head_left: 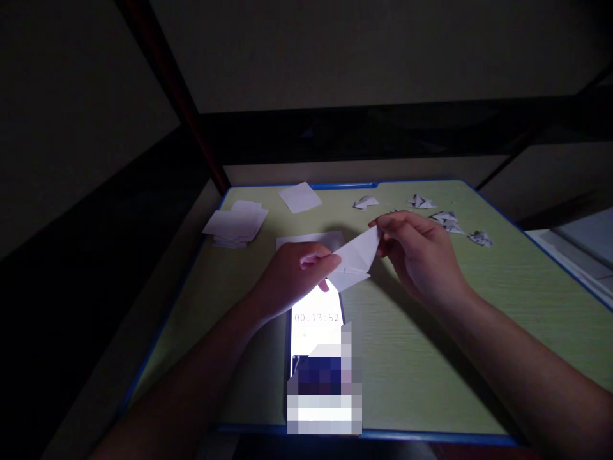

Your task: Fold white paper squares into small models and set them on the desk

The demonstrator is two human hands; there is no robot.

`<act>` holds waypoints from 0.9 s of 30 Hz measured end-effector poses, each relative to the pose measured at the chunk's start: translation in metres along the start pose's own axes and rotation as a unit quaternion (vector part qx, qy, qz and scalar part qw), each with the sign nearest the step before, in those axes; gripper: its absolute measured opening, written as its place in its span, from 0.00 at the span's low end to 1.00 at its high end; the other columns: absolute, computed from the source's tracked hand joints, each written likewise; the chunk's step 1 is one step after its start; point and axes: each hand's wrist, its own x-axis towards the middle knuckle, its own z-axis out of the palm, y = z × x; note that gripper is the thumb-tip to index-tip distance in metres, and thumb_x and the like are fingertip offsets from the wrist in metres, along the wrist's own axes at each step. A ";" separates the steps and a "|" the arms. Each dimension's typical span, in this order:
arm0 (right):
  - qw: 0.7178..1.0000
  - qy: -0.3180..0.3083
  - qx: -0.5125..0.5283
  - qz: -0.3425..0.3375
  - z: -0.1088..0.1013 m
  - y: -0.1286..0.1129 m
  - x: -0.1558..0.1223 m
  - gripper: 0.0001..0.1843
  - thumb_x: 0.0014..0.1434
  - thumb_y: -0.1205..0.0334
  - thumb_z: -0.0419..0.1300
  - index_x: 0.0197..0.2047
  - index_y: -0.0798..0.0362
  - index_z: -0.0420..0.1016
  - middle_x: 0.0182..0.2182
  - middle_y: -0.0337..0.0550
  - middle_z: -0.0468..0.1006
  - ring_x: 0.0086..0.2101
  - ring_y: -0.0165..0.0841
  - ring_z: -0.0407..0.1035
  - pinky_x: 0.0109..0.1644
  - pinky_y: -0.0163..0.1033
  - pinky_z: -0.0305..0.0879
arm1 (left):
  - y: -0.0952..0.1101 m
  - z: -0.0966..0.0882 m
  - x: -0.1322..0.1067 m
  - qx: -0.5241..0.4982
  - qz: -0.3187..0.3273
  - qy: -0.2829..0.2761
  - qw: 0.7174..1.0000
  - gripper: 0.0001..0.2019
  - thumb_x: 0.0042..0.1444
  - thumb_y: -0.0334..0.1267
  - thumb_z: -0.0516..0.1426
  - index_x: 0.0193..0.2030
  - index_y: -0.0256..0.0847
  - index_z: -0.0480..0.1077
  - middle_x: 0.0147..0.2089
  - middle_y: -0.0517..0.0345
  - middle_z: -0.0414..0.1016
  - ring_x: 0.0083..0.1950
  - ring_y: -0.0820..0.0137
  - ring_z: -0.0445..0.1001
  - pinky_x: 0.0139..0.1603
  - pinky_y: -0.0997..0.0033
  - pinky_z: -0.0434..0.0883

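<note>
A partly folded sheet of white paper (358,254) is held up above the table between my two hands. My left hand (301,271) pinches its left end, thumb on top and a fingertip showing below. At the upper right corner, my right hand (414,249) grips the paper between thumb and fingers. Folded flaps and a crease show on the side facing me. Beneath my left hand lies a lit phone (316,313) showing a timer at 00:13:52; its lower part is blurred out. Behind the left hand, a flat white sheet (311,240) is partly covered.
On the light green, blue-edged table (479,332), a stack of paper (237,223) lies at the left and a single square sheet (301,197) at the back. Several small folded paper pieces, one of them a whitish piece (366,202), are spread at the back right.
</note>
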 end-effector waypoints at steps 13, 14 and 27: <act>1.000 -0.011 0.009 0.000 0.000 0.001 -0.001 0.06 0.50 0.67 0.62 0.23 0.50 0.75 0.20 0.35 0.69 0.22 0.26 0.61 0.25 0.34 0.56 | 0.000 -0.001 0.000 0.025 0.007 0.011 1.000 0.13 0.58 0.38 0.54 0.28 0.32 0.73 0.20 0.59 0.73 0.22 0.78 0.71 0.22 0.79 0.62; 1.000 -0.009 0.011 0.000 0.001 0.000 -0.001 0.06 0.49 0.67 0.62 0.23 0.50 0.74 0.20 0.35 0.69 0.22 0.26 0.61 0.25 0.34 0.56 | 0.000 -0.001 0.000 0.028 0.009 0.009 1.000 0.13 0.59 0.38 0.54 0.27 0.33 0.73 0.20 0.59 0.73 0.22 0.78 0.71 0.22 0.79 0.62; 0.999 0.022 0.028 -0.001 0.001 0.003 0.001 0.07 0.45 0.70 0.59 0.21 0.50 0.72 0.20 0.35 0.68 0.22 0.26 0.58 0.24 0.35 0.53 | -0.002 0.001 0.000 0.024 0.013 -0.025 0.999 0.14 0.59 0.38 0.53 0.25 0.34 0.72 0.20 0.61 0.72 0.21 0.79 0.69 0.23 0.79 0.62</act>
